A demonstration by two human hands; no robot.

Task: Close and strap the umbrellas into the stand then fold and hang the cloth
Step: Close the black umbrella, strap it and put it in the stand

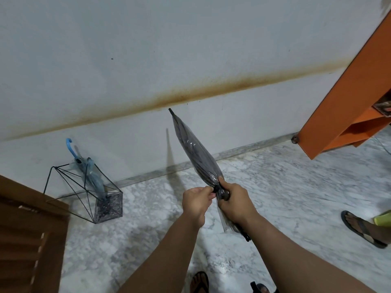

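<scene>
Above marble floor, closed clear-plastic umbrella with black tip is gripped by right hand; its strap is pinched by left hand.

Bare marble floor is lying open between the wire stand on the left and the orange shelf unit jutting in from the upper right. A blue-handled umbrella is already taking up part of the stand's mouth, leaning toward the wall. A brown slatted door is crowding the stand's near left side. A sandalled foot is standing at the right edge
</scene>
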